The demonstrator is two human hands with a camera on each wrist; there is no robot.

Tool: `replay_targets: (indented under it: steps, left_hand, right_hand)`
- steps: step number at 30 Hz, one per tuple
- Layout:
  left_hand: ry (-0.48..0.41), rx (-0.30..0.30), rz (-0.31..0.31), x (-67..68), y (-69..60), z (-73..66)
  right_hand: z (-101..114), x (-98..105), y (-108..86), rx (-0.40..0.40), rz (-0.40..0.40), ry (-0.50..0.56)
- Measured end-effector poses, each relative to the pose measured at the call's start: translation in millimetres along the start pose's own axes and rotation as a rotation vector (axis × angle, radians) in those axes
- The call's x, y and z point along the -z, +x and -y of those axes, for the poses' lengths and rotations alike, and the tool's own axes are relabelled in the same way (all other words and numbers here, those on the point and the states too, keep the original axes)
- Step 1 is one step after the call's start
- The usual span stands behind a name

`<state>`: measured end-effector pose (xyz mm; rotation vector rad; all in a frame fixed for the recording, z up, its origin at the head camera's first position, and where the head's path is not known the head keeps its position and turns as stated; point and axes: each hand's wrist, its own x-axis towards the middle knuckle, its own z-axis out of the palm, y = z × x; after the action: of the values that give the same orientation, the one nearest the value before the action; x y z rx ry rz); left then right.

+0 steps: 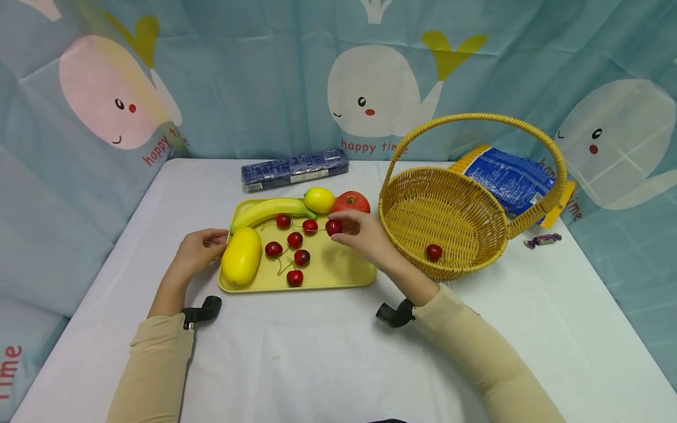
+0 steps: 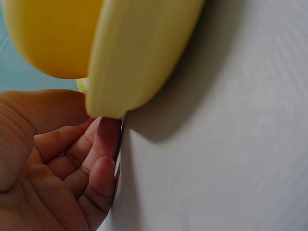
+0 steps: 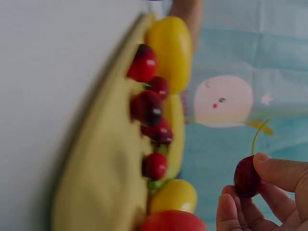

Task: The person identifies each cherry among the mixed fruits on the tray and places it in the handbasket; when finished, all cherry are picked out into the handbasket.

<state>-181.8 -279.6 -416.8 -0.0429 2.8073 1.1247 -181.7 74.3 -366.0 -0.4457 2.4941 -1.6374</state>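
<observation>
My right hand (image 1: 367,239) pinches a dark red cherry (image 3: 247,177) between thumb and fingers, its green stem pointing up in the right wrist view. It is held over the right part of a yellow tray (image 1: 338,270). At the tray's left edge, my left hand (image 1: 197,252) grips the rim, thumb against it and fingers curled below. Several cherries (image 1: 294,239) with stems lie on the tray. A smooth yellow oval fruit (image 1: 241,256), a banana (image 1: 272,210), a lemon (image 1: 319,200) and a red round fruit (image 1: 351,202) lie around them.
A wicker basket (image 1: 404,217) with a tall handle stands right of the tray, one cherry (image 1: 434,252) inside. Behind it lies a blue and yellow bag (image 1: 513,173). A purple wrapped candy (image 1: 543,240) lies at the right, a dark blue package (image 1: 295,169) behind the tray.
</observation>
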Motion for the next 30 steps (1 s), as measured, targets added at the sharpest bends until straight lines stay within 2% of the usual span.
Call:
replay_targets:
  steps: [6, 13, 30]
  left_hand:
    - [-0.004, -0.001, 0.004, 0.2, -0.3, 0.5]
    - [-0.002, 0.001, 0.001, -0.3, 0.2, 1.3]
    - [0.010, 0.014, 0.001, -0.9, -0.2, 0.5]
  right_hand:
    - [17, 23, -7.4, -0.046, -0.028, 0.070]
    - [25, 53, -11.5, -0.075, -0.080, 0.081]
    - [-8, 127, -40.1, -0.194, -0.223, 0.063]
